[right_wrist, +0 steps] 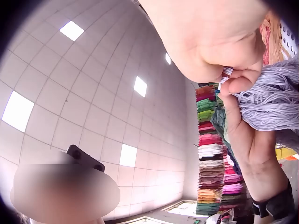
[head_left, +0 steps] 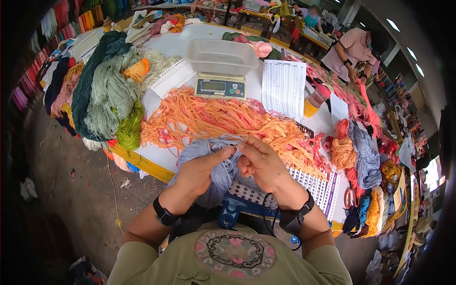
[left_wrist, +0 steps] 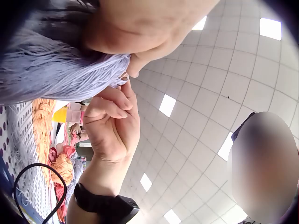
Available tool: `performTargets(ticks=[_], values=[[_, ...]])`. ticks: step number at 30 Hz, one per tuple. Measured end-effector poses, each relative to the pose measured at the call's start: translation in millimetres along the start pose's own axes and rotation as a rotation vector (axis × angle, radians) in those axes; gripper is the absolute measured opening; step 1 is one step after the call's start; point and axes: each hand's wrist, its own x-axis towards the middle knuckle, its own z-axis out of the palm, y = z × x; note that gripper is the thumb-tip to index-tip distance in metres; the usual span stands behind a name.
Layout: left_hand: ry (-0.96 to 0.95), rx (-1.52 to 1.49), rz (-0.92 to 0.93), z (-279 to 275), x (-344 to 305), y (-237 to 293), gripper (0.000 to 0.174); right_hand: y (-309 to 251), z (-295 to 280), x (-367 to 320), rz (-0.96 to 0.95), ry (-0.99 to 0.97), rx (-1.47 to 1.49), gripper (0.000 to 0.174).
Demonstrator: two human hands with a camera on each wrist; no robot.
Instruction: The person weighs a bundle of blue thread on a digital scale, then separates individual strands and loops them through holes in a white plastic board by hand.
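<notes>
A skein of pale lavender-blue yarn (head_left: 222,175) hangs in front of the chest. My left hand (head_left: 195,172) grips it near the top, strands spilling down below the fingers. Thumb and forefinger of my right hand (head_left: 267,164) pinch thin strands at the skein's upper end, right beside the left fingertips. In the left wrist view the bunched yarn (left_wrist: 60,77) narrows to a small loop where both hands meet. From the right wrist, the left hand (right_wrist: 250,140) shows behind the yarn (right_wrist: 271,95), its thumb tip close to the right fingers.
Orange and coral yarn (head_left: 213,114) spreads over the table before a digital scale (head_left: 221,87) with a clear plastic tub (head_left: 222,57). A printed sheet (head_left: 283,88) lies to its right. Green skeins (head_left: 111,95) pile up at left. Another person (head_left: 354,54) works at far right.
</notes>
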Motion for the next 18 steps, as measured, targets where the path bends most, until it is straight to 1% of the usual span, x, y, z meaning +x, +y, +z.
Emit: performTargets(ticks=[1,2,4,5,7,9,10,11,12,13,14,15,16,17,18], values=[[0.02,0.03,0.035,1.1,-0.2,0.5,0.021,-0.2,0.5,0.0,0.0,-0.001,0.0,0.012],[0.02,0.03,0.036,-2.6,0.3,-0.1,0.021,-0.9,0.9,0.1,0.015,0.014,0.024,0.012],[-0.167,-0.03,0.019,-13.7,3.0,-2.6,0.02,-2.4,1.2,-0.4,0.029,0.03,0.047,0.012],[-0.168,-0.03,0.019,-15.7,3.3,-4.7,0.02,-3.0,1.3,-0.8,0.034,0.026,0.045,0.012],[-0.081,-0.071,-0.014,-17.9,2.3,-7.0,0.019,-3.0,1.5,-0.9,0.039,0.021,0.045,0.011],[-0.066,-0.123,-0.019,-19.5,2.2,-6.1,0.019,-1.8,1.7,-0.7,0.013,-0.043,-0.21,0.011],[-0.051,-0.176,-0.025,-18.5,2.1,-4.6,0.019,-1.4,2.4,-1.3,0.014,-0.044,-0.21,0.011],[-0.05,-0.176,-0.024,-14.8,0.6,-3.9,0.019,-1.0,3.4,-2.1,-0.025,-0.042,-0.318,0.011],[-0.048,-0.072,0.017,-4.3,-2.6,1.2,0.02,-1.0,4.4,-2.9,-0.065,-0.041,-0.424,0.012],[-0.046,0.032,0.06,1.2,-4.7,4.2,0.022,-3.9,3.3,-3.4,-0.066,-0.042,-0.424,0.012],[-0.045,0.033,0.061,-2.9,-5.4,2.2,0.022,-9.7,-0.4,-4.3,0.003,-0.06,-0.181,0.014],[-0.117,0.012,0.057,-11.8,-6.7,-1.9,0.025,-15.0,-4.9,-6.6,0.073,-0.079,0.06,0.017],[-0.19,-0.009,0.054,-19.7,-9.8,-1.9,0.03,-19.8,-9.9,-9.9,0.077,-0.077,0.151,0.012],[-0.306,-0.266,0.004,-30.5,-19.5,4.1,0.034,-25.2,-17.0,-13.7,0.076,-0.08,0.149,0.012],[-0.421,-0.522,-0.049,-41.8,-31.6,17.9,0.038,-30.9,-26.3,-18.5,0.061,-0.032,0.185,0.01]])
